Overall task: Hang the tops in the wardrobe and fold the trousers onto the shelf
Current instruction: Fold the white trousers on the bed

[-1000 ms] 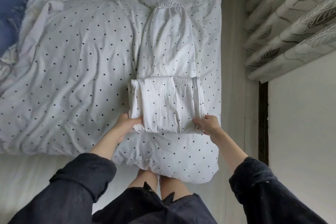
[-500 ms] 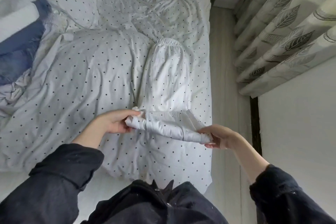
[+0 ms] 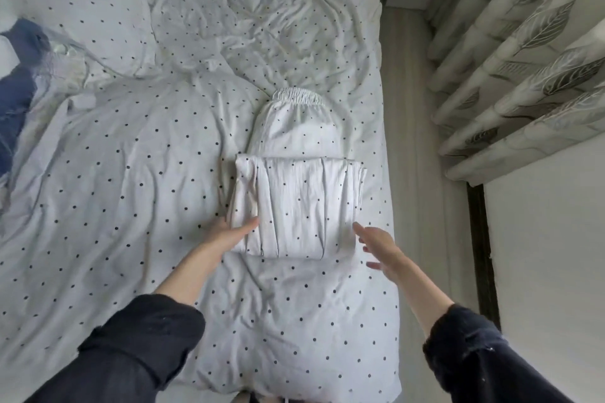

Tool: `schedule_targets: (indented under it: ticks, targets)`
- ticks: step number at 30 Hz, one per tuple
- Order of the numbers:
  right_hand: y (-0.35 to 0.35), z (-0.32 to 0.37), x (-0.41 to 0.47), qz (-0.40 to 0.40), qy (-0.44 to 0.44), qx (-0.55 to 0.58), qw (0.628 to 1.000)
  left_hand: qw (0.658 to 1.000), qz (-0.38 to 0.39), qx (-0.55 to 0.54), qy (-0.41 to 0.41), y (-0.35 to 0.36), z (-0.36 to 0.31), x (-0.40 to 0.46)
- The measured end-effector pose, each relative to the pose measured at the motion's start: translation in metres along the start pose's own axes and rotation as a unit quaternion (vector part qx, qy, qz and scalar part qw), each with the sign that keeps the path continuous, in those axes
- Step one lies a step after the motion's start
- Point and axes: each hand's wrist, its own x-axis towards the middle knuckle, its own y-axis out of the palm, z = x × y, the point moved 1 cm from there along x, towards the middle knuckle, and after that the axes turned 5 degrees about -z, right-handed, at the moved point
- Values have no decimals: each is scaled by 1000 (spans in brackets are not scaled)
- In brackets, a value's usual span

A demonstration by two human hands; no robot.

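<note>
White dotted trousers (image 3: 299, 203) lie partly folded on the bed (image 3: 114, 190), the folded leg block nearest me and the elastic waistband at the far end. My left hand (image 3: 229, 232) rests flat against the fold's left near corner, thumb on top of the cloth. My right hand (image 3: 376, 244) hovers by the fold's right near corner with fingers spread, holding nothing. The trousers nearly match the dotted bedding beneath them.
A blue garment (image 3: 16, 98) lies at the bed's far left edge. A strip of pale floor (image 3: 415, 173) runs along the bed's right side. Leaf-patterned curtains (image 3: 523, 59) hang at the right, above a white wall (image 3: 550, 271).
Both hands lifted the folded end of the trousers, turned it over toward the waistband and laid it flat. The right hand has let go; the left now rests open on the fold.
</note>
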Motion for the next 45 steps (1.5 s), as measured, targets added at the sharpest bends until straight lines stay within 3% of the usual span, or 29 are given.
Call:
schedule_targets:
  ticks: [5,10,15,19,23,26,28,31,37,40,43,45]
  targets:
    - [26,-16,20,86,19,84,993,993,54,-104,-14,9,14,15]
    - [22,-5,13,45,55,85,994,990,-18,-137,-10,6,20,9]
    - [10,4,-11,-14,58,94,994,991,11,-130,5,-3,13,-14]
    - [5,-7,-43,-58,47,36,997,997,26,-66,-11,-14,15,-40]
    - [-3,-36,-83,-29,67,-48,996,994,90,-9,-54,-23,36,-73]
    - [-14,-51,-105,37,109,-102,988,981,175,25,-82,-31,52,-92]
    - [-22,-50,-113,80,128,-98,984,972,213,33,-93,-37,51,-96]
    - [-32,-29,-114,80,114,-83,987,968,238,1,-83,-47,27,-92]
    - [-53,57,-102,40,39,-39,998,982,177,-48,-31,-58,-72,-71]
    - [-60,103,-80,20,-31,42,998,986,134,-100,-5,-53,-112,-49]
    - [-53,125,-46,13,-126,80,989,991,59,-58,106,-31,-130,-22]
    - [-40,122,-19,-3,-183,-21,983,977,24,42,206,-6,-124,-5]
